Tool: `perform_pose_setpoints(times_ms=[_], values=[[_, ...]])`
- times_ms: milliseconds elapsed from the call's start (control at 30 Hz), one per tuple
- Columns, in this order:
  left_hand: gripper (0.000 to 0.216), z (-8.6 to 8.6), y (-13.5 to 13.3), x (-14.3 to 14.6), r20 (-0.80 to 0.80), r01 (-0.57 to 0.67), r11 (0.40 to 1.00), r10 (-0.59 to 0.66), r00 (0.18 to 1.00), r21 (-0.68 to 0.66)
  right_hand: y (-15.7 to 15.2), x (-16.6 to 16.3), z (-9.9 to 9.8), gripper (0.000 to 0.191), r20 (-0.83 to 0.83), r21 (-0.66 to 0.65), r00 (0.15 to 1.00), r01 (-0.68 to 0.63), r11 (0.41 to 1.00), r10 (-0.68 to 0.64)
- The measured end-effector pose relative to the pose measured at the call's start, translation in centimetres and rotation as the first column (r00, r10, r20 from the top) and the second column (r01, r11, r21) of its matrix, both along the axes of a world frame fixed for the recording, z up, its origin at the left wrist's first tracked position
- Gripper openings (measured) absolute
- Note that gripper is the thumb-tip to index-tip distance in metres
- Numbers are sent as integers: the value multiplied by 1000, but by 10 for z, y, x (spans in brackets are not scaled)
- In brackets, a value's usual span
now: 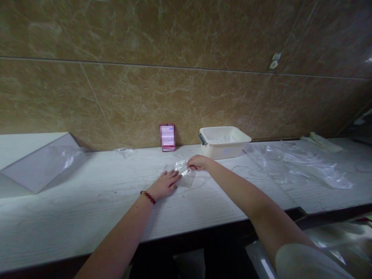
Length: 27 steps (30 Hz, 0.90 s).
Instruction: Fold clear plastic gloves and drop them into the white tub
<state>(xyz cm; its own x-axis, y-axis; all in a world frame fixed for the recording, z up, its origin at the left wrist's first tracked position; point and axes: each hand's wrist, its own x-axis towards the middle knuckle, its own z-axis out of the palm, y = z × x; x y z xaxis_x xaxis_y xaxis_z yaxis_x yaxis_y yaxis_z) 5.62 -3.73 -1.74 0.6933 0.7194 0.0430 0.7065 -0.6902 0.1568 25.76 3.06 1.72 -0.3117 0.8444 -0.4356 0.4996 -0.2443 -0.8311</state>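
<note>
Brown marbled tile (pixel 130 89) backs a pale worktop (pixel 203 203) where clear plastic film (pixel 186 179) lies flat between two hands. The left hand (pixel 166 183), fingers loosely spread, presses its near side; the right hand (pixel 198 162) pinches its far end — a hard tug could, presumably, crease or tear it. Beyond, a white bin (pixel 225 150) holds what looks like more clear plastic.

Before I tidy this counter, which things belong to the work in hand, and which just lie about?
In use:
clear plastic, at left hand and right hand
possibly cream tub

Apparently lying about:
phone
loose plastic at right
white box at left
</note>
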Motion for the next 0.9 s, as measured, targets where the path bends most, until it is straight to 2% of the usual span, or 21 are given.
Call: perform_pose_setpoints(times_ms=[100,167,233,333,400,600,767,900], values=[[49,2,-2,2,-12,3,1000,-3,1000,20,0,1,-3,14,110,82,994,-24,996,15],[50,4,-3,3,-23,5,999,-4,1000,40,0,2,-4,7,164,131,986,8,991,-29],[50,5,-5,4,-36,0,998,2,999,60,-1,4,-3,2,165,160,979,91,983,-118],[52,7,-7,5,-37,-8,997,10,999,70,-6,9,1,9,134,198,949,257,946,-286],[55,8,-8,5,-17,11,998,-10,1000,65,-11,14,3,11,99,191,932,327,925,-350],[66,9,-12,8,27,58,998,-59,998,29,-17,15,0,11,-103,77,912,405,911,-397],[55,8,-12,12,36,85,996,-86,996,30,-12,6,-6,15,-125,79,914,397,914,-386],[48,8,-12,13,50,116,993,-116,992,14,-8,3,-12,30,-93,116,928,370,922,-361]])
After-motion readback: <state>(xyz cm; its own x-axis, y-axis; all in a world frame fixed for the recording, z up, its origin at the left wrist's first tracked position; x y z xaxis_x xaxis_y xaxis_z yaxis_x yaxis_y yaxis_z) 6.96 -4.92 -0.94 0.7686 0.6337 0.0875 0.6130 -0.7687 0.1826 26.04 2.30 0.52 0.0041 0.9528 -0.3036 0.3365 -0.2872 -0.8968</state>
